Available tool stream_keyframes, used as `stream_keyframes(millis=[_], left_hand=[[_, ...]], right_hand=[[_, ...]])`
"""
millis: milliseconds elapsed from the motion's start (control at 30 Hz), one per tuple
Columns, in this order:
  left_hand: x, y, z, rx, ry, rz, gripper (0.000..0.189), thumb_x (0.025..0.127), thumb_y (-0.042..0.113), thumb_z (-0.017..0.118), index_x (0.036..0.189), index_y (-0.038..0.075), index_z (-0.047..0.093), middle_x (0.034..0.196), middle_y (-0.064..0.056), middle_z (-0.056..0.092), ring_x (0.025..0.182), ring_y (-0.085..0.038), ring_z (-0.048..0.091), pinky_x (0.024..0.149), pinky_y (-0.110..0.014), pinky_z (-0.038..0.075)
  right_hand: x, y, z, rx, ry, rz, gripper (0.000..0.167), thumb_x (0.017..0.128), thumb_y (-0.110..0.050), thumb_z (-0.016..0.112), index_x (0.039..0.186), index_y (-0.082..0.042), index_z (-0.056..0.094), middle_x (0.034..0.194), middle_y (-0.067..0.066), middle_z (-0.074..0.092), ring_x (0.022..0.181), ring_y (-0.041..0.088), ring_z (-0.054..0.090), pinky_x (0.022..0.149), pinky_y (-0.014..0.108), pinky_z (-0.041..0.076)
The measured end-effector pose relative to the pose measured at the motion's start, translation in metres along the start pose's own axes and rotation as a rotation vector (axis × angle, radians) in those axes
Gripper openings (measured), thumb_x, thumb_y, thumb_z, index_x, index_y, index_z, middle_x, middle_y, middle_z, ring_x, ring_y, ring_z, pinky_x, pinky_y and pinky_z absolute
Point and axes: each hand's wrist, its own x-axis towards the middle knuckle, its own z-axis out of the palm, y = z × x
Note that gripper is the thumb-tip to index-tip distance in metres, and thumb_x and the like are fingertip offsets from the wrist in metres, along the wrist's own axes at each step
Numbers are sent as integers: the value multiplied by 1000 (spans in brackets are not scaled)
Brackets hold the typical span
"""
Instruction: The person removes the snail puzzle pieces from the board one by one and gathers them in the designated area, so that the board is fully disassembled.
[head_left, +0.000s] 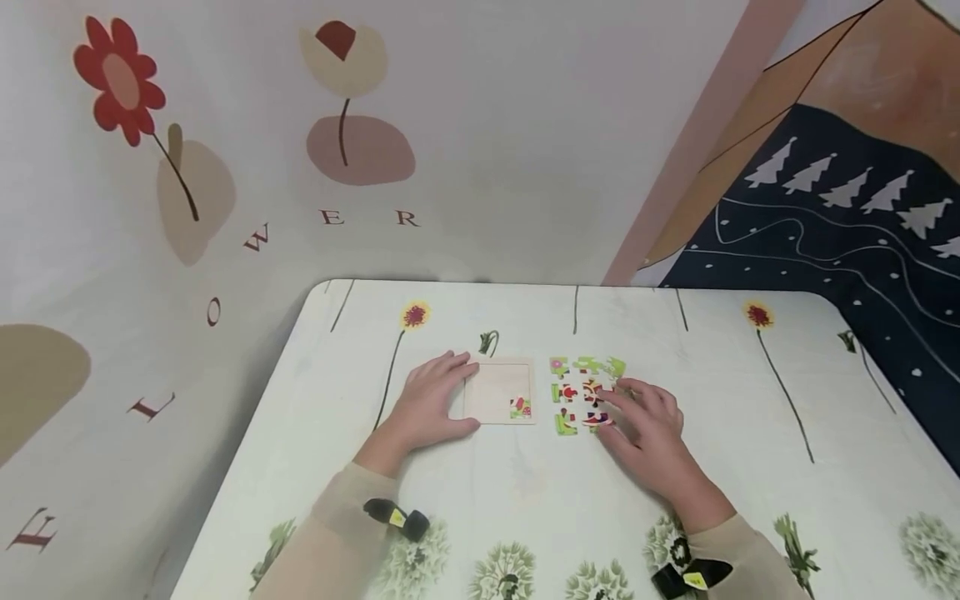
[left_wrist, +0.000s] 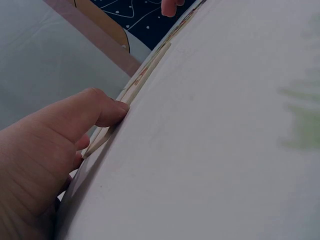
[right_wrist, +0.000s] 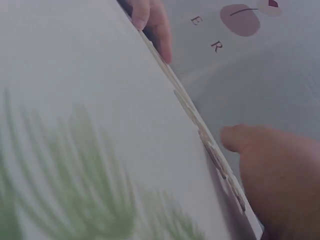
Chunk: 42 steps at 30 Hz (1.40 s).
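Observation:
A square wooden puzzle tray [head_left: 487, 393] lies on the table, with one puzzle piece [head_left: 521, 407] in its near right corner. My left hand [head_left: 435, 402] holds the tray by its left side, thumb at the near corner and fingers at the far one. In the left wrist view the thumb [left_wrist: 111, 111] presses on the tray's edge. Right of the tray, several green and red puzzle pieces [head_left: 566, 392] lie in loose rows. My right hand [head_left: 651, 433] reaches over the rightmost ones with spread fingers, partly hiding them. In the right wrist view its thumb [right_wrist: 235, 137] is raised above the pieces.
The white table [head_left: 517, 483] is printed with flowers and stems. Behind it stands a pale wall hanging [head_left: 510, 167] with flower shapes and letters; a dark cloth with white trees [head_left: 810, 208] is at the right. Black straps [head_left: 397, 518] circle both sleeves.

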Motion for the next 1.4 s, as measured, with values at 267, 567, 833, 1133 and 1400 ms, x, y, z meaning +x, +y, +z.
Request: stream_keyframes(millis=[267, 567, 833, 1133, 1400], left_hand=[[-2, -5, -2, 23, -4, -15, 90, 82, 49, 83, 158, 14, 53, 169, -10, 40, 159, -35, 26, 124, -64, 23], [-4, -7, -4, 16, 2, -16, 90, 81, 49, 83, 158, 13, 53, 169, -10, 40, 159, -35, 26, 124, -64, 22], [-1, -5, -2, 13, 11, -3, 89, 81, 48, 83, 158, 13, 54, 169, -9, 40, 159, -35, 27, 124, -64, 23], [2, -1, -1, 10, -5, -3, 89, 82, 49, 82, 158, 13, 53, 169, -9, 40, 160, -34, 25, 124, -63, 22], [2, -1, 0, 8, -3, 6, 88, 82, 48, 82, 157, 12, 54, 169, -10, 40, 159, -35, 26, 125, -64, 22]], right_hand=[[13, -11, 13, -8, 196, 3, 31, 95, -12, 79, 126, -9, 76, 124, 16, 58, 123, 52, 40, 103, 75, 19], [25, -27, 27, -12, 182, 9, 32, 94, -17, 79, 125, -8, 76, 128, 15, 59, 123, 49, 42, 106, 73, 19], [32, -42, 36, -28, 92, -6, 37, 92, -21, 82, 127, -9, 76, 135, 16, 61, 129, 44, 41, 107, 70, 20], [43, -68, 51, -69, -80, -15, 38, 94, -29, 82, 129, -15, 77, 133, 8, 64, 130, 38, 43, 108, 66, 23], [54, -85, 64, -188, -216, 13, 42, 96, -35, 81, 134, -18, 74, 149, 15, 55, 137, 44, 38, 109, 65, 26]])
